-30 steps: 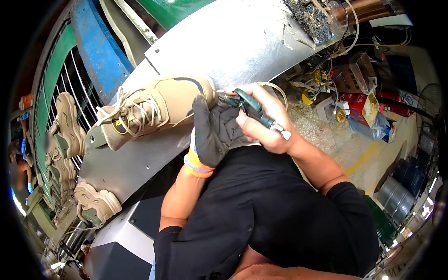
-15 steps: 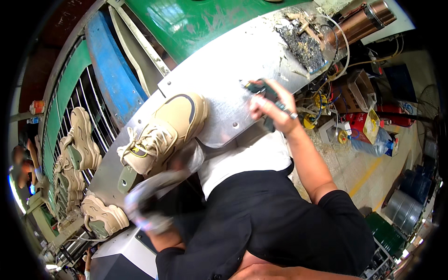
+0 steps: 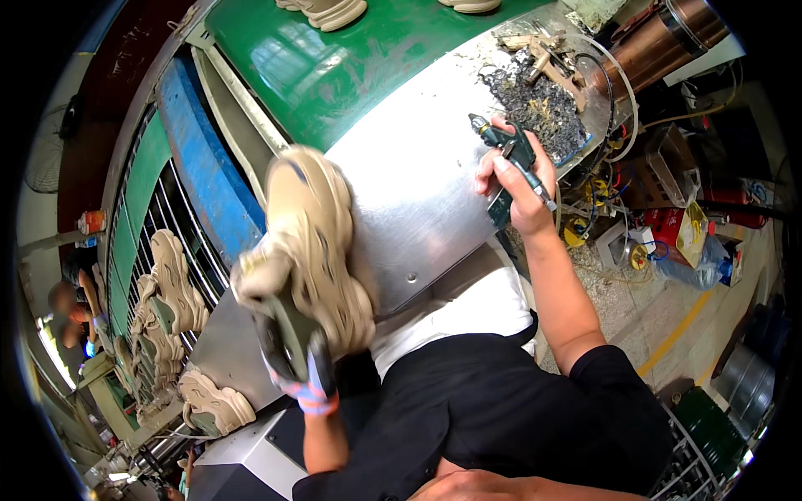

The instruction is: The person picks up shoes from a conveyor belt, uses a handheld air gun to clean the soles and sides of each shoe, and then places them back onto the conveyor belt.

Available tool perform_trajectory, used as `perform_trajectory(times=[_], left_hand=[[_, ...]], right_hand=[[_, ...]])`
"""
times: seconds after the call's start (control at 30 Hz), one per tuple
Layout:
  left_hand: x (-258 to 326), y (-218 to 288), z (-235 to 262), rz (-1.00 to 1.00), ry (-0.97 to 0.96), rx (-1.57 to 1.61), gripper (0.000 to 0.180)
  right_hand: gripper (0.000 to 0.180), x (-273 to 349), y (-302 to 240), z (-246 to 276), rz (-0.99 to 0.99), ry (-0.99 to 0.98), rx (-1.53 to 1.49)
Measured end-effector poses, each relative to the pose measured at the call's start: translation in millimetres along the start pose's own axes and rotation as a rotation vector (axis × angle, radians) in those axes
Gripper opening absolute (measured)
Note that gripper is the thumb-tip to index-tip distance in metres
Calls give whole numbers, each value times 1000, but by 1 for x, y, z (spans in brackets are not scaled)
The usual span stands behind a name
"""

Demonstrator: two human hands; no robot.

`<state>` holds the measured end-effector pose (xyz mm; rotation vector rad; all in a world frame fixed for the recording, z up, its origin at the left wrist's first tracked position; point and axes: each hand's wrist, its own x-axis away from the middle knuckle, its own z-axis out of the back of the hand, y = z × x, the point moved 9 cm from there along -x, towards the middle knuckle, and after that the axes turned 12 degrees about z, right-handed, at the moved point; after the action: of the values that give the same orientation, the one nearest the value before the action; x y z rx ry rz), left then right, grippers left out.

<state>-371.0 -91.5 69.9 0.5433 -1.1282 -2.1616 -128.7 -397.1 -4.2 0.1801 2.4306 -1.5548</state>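
Observation:
Over the metal worktop (image 3: 393, 209), a beige sneaker (image 3: 322, 242) is raised and tilted, its sole side facing right; it is blurred by motion. My left hand (image 3: 311, 386), in a grey and dark glove with a coloured cuff, is closed round the green shoe last (image 3: 294, 330) at the sneaker's opening. The bare right hand (image 3: 530, 188) grips a dark green pistol-shaped tool (image 3: 521, 150) with a brass-coloured nozzle pointing up and left. Tool and sneaker are well apart. Part of my left fingers is hidden behind the last.
Several beige sneakers (image 3: 177, 288) stand on a wire rack at left, one (image 3: 215, 402) at its lower end. Beyond the worktop runs a green surface (image 3: 334, 88) carrying more shoes. Dark scraps (image 3: 535, 100) lie at the worktop's far right, beside a copper-coloured cylinder (image 3: 668, 42).
The sneaker, which rested on the worktop, is now lifted and turned in my left hand. That hand has come up from the lower left. My right hand and tool moved slightly right.

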Motion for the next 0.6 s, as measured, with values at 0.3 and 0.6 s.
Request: perform_trajectory(times=[0.3,0.6], left_hand=[[-257,154,-245,-446,85,242,55],[-313,152,-305,-430,-409,297,89]], right_hand=[[37,0,-3,-9,-103,-35,9],[50,-5,-2,-7,-60,-32,45]])
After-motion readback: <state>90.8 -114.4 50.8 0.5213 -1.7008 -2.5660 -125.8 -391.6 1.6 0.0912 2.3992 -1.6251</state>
